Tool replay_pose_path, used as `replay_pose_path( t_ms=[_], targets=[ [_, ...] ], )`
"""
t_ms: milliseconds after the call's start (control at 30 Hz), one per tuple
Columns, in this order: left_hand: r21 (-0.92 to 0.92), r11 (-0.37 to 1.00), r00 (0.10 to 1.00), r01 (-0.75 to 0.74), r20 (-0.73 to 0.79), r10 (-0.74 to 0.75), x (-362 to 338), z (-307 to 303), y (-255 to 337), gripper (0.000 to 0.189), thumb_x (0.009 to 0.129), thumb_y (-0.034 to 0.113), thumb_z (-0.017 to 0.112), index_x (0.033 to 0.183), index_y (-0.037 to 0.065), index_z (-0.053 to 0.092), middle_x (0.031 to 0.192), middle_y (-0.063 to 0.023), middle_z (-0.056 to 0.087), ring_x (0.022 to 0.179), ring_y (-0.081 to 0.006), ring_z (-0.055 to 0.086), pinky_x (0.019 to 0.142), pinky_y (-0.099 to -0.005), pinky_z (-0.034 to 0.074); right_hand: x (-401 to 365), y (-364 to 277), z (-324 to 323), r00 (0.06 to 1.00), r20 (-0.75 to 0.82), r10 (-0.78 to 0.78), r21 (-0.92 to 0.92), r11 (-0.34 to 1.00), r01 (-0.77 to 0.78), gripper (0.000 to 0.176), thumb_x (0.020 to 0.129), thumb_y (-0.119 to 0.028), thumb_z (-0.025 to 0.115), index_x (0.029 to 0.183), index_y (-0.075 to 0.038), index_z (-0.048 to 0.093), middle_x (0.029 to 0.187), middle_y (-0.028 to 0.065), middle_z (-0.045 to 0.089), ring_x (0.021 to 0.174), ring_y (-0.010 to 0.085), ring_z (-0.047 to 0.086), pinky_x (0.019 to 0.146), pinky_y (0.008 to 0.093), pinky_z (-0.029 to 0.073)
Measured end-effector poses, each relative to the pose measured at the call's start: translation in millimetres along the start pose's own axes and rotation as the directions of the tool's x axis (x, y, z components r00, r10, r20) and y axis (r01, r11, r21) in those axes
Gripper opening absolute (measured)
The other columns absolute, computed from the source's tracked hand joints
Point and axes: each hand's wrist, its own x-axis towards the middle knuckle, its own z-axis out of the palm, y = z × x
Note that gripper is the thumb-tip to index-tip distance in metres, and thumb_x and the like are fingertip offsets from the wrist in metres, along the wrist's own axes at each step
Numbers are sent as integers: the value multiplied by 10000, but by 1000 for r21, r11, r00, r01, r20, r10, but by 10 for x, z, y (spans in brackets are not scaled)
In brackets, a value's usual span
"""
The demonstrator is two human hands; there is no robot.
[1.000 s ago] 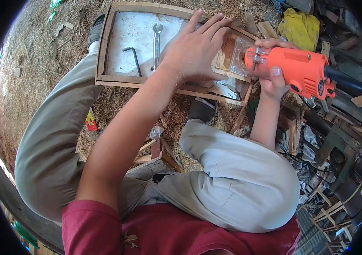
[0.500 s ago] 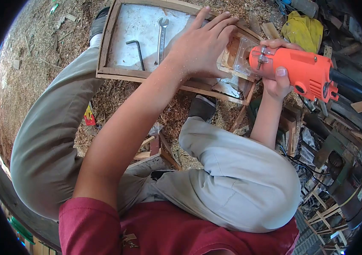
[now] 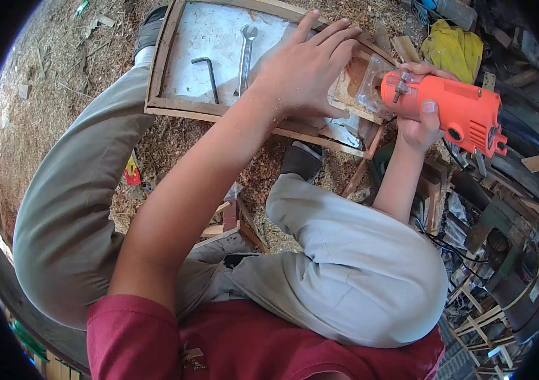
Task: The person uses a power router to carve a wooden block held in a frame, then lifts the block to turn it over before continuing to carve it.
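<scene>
My right hand (image 3: 423,126) is wrapped around the orange body of a trim router (image 3: 450,111). The router has a clear plastic base (image 3: 372,85), which is tilted at the right end of a light wooden piece (image 3: 350,95). Fingers spread, my left hand (image 3: 307,73) lies over that wooden piece and hides much of it. Both are above a shallow wood-framed tray (image 3: 187,104) with a worn white surface. In the tray, left of my left hand, lie a wrench (image 3: 245,60) and a black hex key (image 3: 210,76).
Wood shavings (image 3: 60,126) cover the ground. A yellow cloth (image 3: 452,50) lies beyond the router. Wood scraps, cables and machine parts (image 3: 504,253) crowd the right side. A small wooden box frame (image 3: 231,221) is between my legs (image 3: 358,266).
The router has shifted slightly to the right, and its clear base now tilts more. My left hand stays spread over the wooden piece, nearly unmoved.
</scene>
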Motion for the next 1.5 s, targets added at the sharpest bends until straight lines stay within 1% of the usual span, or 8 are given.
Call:
replay_pose_path(
  t_ms=[233, 500, 600, 900, 1000, 1200, 1333, 1500],
  targets=[
    [-26, 1000, 1000, -8, -23, 7, 2, -6, -14, 973, 723, 677, 789, 1353, -28, 562, 1625, -129, 450, 1579, -234, 312, 1317, -525, 144, 10, 28, -14, 1000, -12, -4, 18, 1000, 4, 535, 822, -248, 729, 1259, -5, 539, 1068, 236, 691, 1022, 382, 696, 948, 527, 577],
    [3, 1000, 1000, 10, -12, -10, 15, 21, 9, 1050, 710, 699, 787, 1436, -13, 523, 1632, -95, 441, 1576, -221, 311, 1320, -524, 135, -11, 2, 55, 998, 53, -27, 2, 1000, 27, 568, 817, -260, 739, 1277, -2, 529, 1089, 226, 679, 1018, 374, 696, 961, 559, 568],
    [14, 1000, 1000, 16, 0, -16, 11, 22, 10, 1071, 712, 708, 781, 1462, -7, 508, 1633, -89, 438, 1576, -215, 311, 1321, -523, 133, -36, -8, 64, 998, 71, -3, 41, 999, 0, 592, 806, -190, 740, 1307, -15, 479, 1111, 217, 671, 1046, 341, 680, 984, 515, 557],
    [36, 999, 999, 21, 30, -22, 12, 10, 6, 1070, 715, 695, 783, 1475, -2, 499, 1634, -90, 433, 1580, -210, 300, 1322, -516, 136, -14, 2, 62, 998, 63, -10, 15, 1000, 9, 563, 826, -202, 741, 1287, 1, 490, 1115, 215, 673, 1029, 311, 684, 959, 480, 570],
    [20, 1000, 1000, 19, 15, -19, 6, 17, 20, 1067, 709, 679, 794, 1469, -10, 498, 1631, -95, 437, 1580, -212, 303, 1324, -513, 134, -25, -25, 79, 1000, 13, 0, -37, 999, 0, 583, 815, -260, 758, 1278, -1, 517, 1072, 225, 681, 1008, 372, 702, 954, 557, 578],
    [2, 1000, 1000, 22, 4, -22, 2, 1, 27, 1047, 695, 644, 814, 1435, -29, 505, 1630, -104, 441, 1579, -217, 308, 1327, -511, 135, -23, -4, 82, 999, -39, -1, -44, 999, -1, 579, 818, -253, 749, 1273, 10, 507, 1072, 231, 680, 1009, 366, 701, 914, 521, 602],
    [-10, 1000, 1000, 25, 4, -25, 1, 3, 29, 1039, 690, 633, 820, 1426, -31, 507, 1635, -108, 437, 1583, -220, 303, 1327, -514, 135, -9, 4, 42, 999, -34, 1, -63, 998, -3, 560, 826, -238, 720, 1271, 17, 493, 1063, 245, 676, 1004, 366, 700, 908, 515, 604],
    [11, 1000, 1000, 17, 16, -18, -6, 0, 27, 1014, 703, 656, 807, 1402, -23, 526, 1634, -109, 438, 1583, -223, 302, 1325, -519, 134, -3, -23, 71, 998, -54, -8, -69, 998, 4, 552, 826, -220, 699, 1273, 20, 482, 1050, 257, 673, 992, 366, 700, 903, 505, 606]
  ],
)
